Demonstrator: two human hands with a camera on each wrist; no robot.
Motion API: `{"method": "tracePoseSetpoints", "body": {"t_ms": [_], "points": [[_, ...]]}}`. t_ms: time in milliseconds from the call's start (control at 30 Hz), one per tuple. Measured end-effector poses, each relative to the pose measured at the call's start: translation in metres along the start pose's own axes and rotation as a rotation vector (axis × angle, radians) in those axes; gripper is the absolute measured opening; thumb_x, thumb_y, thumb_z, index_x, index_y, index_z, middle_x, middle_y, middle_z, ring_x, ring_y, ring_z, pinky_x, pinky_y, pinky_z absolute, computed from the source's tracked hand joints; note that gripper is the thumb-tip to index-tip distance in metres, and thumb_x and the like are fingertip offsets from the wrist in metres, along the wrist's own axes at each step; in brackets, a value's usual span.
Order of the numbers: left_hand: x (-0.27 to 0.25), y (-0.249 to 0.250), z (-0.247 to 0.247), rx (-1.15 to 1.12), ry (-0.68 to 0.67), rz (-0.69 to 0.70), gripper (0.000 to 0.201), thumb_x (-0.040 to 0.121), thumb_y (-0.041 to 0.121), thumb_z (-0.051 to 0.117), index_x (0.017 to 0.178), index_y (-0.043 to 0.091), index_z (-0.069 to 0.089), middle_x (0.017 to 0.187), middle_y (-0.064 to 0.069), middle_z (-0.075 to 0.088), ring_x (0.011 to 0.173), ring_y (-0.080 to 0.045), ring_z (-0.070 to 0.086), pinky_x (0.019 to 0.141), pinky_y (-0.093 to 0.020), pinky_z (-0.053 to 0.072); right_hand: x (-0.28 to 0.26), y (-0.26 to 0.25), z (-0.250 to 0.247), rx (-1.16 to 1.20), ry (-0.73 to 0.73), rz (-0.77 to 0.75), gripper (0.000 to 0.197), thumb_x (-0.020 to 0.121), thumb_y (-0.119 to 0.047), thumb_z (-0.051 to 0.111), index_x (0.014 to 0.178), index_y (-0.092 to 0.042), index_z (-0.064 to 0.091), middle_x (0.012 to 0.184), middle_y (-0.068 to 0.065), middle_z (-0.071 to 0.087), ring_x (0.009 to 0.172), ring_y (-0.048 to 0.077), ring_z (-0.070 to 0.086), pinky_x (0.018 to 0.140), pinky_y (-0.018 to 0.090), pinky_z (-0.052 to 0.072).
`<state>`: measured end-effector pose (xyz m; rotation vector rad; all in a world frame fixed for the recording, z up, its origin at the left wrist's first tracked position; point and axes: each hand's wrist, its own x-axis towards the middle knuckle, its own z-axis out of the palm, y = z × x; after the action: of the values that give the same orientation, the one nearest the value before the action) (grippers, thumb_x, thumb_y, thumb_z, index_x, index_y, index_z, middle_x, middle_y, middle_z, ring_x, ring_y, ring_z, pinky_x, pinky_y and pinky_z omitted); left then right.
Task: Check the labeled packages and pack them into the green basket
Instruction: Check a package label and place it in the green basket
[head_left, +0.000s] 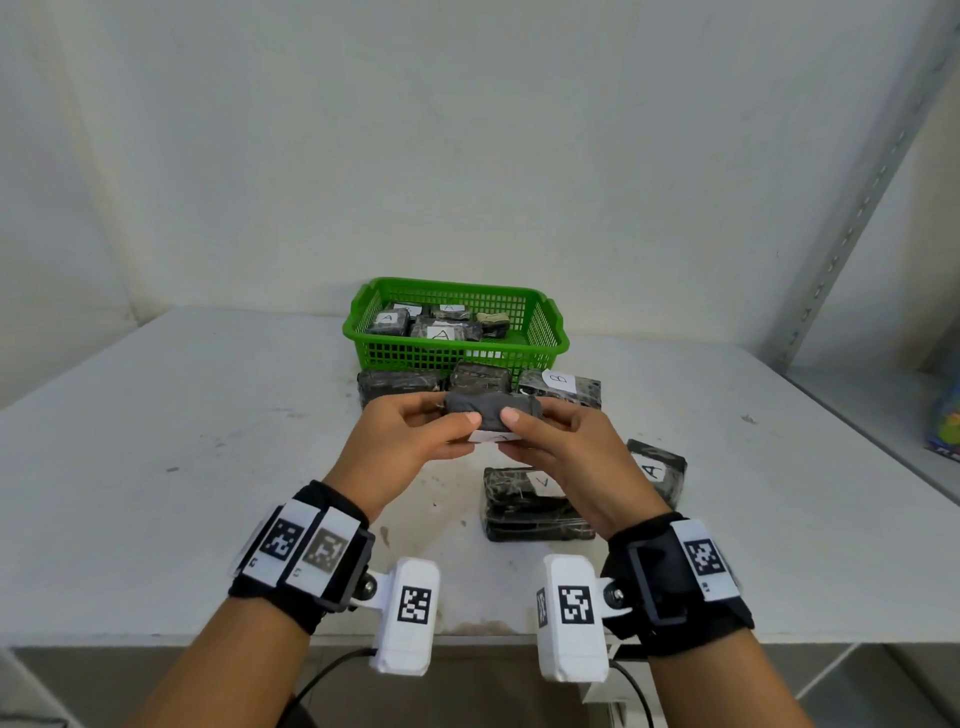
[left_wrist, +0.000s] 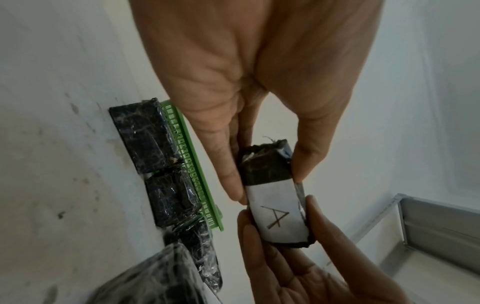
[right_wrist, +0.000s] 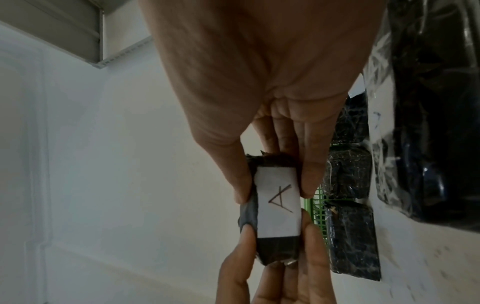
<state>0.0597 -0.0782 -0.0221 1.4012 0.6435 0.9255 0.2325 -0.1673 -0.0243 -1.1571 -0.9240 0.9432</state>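
One table (head_left: 156, 467), white, is covered at its far middle by the green basket (head_left: 545, 332), in which several wrapped packages, three showing an "A", are already lodged. Three dark packages (head_left: 400, 387) are lined against the basket's near wall, one of them marked "B"; two more are laid near the right wrist. One small package (head_left: 491, 413) is held in the air between both hands, just short of that row, its long axis running left to right. The left hand (head_left: 410, 441) is pinched on its left end and the right hand (head_left: 561, 447) on its right end, thumbs on top. Its label (left_wrist: 276, 214), marked "A", is turned down toward the wrists. The basket is judged straight ahead of the grip, equally near to either hand.
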Motion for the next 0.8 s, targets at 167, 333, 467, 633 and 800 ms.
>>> {"method": "tracePoseSetpoints", "body": {"t_ms": [167, 333, 467, 633, 800], "points": [[-0.0032, -0.0008, -0.0023, -0.019, -0.049, -0.004, 0.035, 0.08, 0.013, 0.076, 0.112, 0.001, 0.069, 0.105, -0.015, 0.074, 0.099, -0.026, 0.072, 0.089, -0.039, 0.058, -0.0026, 0.0004, 0.0003, -0.05, 0.019, -0.039, 0.028, 0.086, -0.013, 0.081, 0.112, -0.005, 0.074, 0.109, 0.01, 0.079, 0.104, 0.025, 0.076, 0.086, 0.028, 0.061], [-0.0049, -0.0024, -0.0031, -0.003, -0.032, 0.012, 0.029, 0.083, 0.01, 0.074, 0.11, 0.001, 0.07, 0.102, -0.017, 0.074, 0.098, -0.029, 0.072, 0.087, -0.04, 0.058, -0.0033, 0.0029, -0.0029, -0.076, 0.014, -0.04, 0.033, 0.083, -0.017, 0.084, 0.112, -0.005, 0.074, 0.108, 0.009, 0.08, 0.104, 0.025, 0.076, 0.085, 0.029, 0.061], [-0.0043, -0.0027, -0.0048, -0.01, -0.032, 0.025, 0.034, 0.082, 0.005, 0.075, 0.115, 0.008, 0.068, 0.106, -0.011, 0.075, 0.101, -0.025, 0.072, 0.088, -0.035, 0.058, -0.0013, 0.0028, -0.0061, -0.051, -0.007, -0.025, 0.048, 0.079, -0.018, 0.086, 0.121, -0.002, 0.069, 0.112, 0.012, 0.078, 0.107, 0.025, 0.075, 0.092, 0.034, 0.06], [-0.0041, -0.0015, -0.0053, 0.062, -0.033, 0.056, 0.04, 0.075, 0.011, 0.082, 0.113, 0.013, 0.07, 0.105, -0.006, 0.076, 0.1, -0.021, 0.072, 0.089, -0.034, 0.057, -0.0009, 0.0032, -0.0081, -0.112, 0.038, -0.048, 0.043, 0.081, -0.009, 0.085, 0.12, -0.006, 0.068, 0.11, 0.011, 0.079, 0.106, 0.025, 0.076, 0.096, 0.038, 0.06], [-0.0044, 0.0008, -0.0062, 0.112, -0.023, 0.115, 0.042, 0.074, 0.003, 0.081, 0.113, 0.016, 0.07, 0.104, -0.003, 0.076, 0.098, -0.014, 0.072, 0.082, -0.021, 0.057, -0.0014, 0.001, -0.0051, -0.067, 0.03, -0.016, 0.054, 0.077, -0.017, 0.087, 0.127, -0.01, 0.066, 0.118, 0.013, 0.076, 0.108, 0.024, 0.075, 0.095, 0.039, 0.06]]}}
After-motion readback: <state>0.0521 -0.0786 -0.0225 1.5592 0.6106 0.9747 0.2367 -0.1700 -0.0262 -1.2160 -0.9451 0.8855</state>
